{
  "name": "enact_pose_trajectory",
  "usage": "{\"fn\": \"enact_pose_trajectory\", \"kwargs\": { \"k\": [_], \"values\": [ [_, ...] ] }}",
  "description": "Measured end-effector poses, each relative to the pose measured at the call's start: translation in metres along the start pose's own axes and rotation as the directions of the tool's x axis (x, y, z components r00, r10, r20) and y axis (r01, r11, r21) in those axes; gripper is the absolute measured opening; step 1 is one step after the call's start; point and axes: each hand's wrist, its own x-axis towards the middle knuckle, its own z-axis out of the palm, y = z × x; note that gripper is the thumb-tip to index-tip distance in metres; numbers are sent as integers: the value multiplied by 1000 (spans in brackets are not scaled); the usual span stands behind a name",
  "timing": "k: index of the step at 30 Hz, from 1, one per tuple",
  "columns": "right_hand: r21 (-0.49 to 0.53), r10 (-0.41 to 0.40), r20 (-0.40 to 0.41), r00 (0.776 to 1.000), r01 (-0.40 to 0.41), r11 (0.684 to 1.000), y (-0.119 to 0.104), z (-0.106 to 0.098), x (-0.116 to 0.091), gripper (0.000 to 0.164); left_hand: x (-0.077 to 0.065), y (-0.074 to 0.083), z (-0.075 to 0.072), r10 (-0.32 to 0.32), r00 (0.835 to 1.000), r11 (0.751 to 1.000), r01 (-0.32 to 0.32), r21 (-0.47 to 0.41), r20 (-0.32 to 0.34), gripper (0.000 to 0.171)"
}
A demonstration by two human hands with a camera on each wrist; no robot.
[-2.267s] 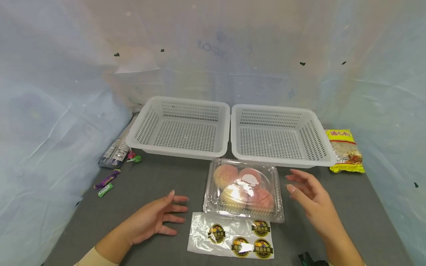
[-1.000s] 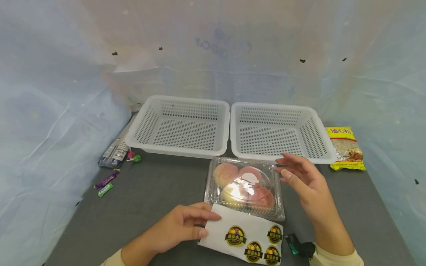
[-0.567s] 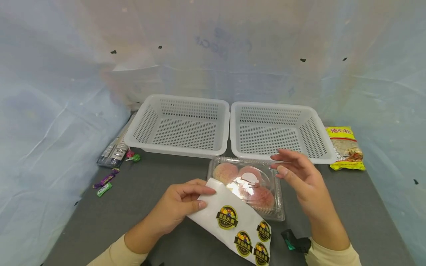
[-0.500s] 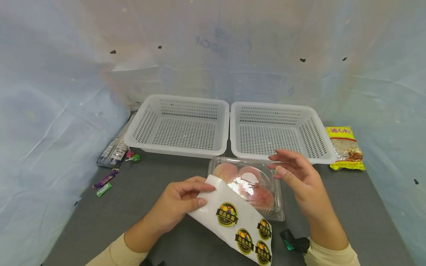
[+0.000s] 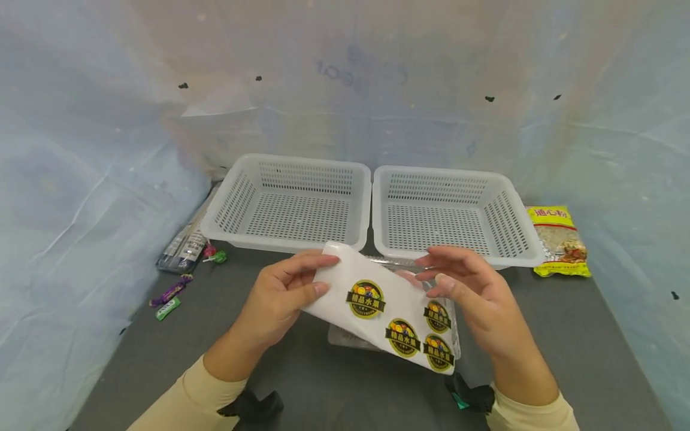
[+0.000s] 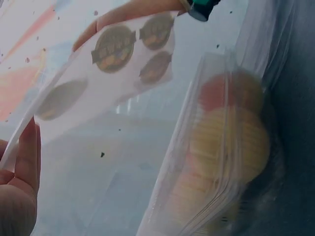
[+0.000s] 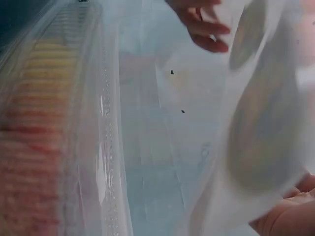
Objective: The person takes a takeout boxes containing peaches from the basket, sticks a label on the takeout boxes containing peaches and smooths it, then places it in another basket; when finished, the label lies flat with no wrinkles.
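Paper sheet [image 5: 399,305], white and kinda floppy, hung tilted just below the middle of the frame, up above a clear plastic box [image 5: 350,339] with ribbed sides. It hid most of the box in the head view, but the left wrist view showed round red and yellow fruit [image 6: 229,142] in there. Left hand [image 5: 283,293] gripped the sheet's left end, thumb on the front. Right hand [image 5: 477,302] sat by the other end, fingers relaxed and loosely bent; honestly couldn't tell if any touched the paper. Four round stickers [image 5: 366,299] were on the sheet, black and gold with colourful fruit art, and their banners read 精品水果.

Beyond that, mid-frame, were two white plastic baskets [image 5: 302,218] with slotted sides and mesh bottoms. A shiny yellow bag [image 5: 560,242], far right, said 通心粉 in red. Lower left had a twist-wrapped purple sweet [image 5: 171,291], a flat green sweet [image 5: 168,309] and pink and green lollipops [image 5: 219,257]. Everything was on a matte grey table [image 5: 307,392], with wrinkly pale sheeting [image 5: 345,120] behind.
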Motion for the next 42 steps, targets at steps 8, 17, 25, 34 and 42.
{"fn": "enact_pose_trajectory", "kwargs": {
  "k": [8,17,25,34,42],
  "values": [
    [80,126,44,991,-130,988,8,14,7,34,8,-2,-6,20,994,1000,-18,22,-110,47],
    [0,354,15,935,-354,935,17,36,15,34,9,-4,-3,55,992,997,-50,52,-109,43],
    [17,383,-21,924,-382,924,23,52,23,28,9,-6,-1,61,994,995,-53,87,-89,41],
    [11,338,-81,938,-338,941,20,55,23,18,5,-11,0,68,995,994,-61,91,-68,43],
    [-21,262,-101,960,-265,964,16,43,20,16,-1,-21,6,-16,995,998,22,60,-95,44]
  ]
}}
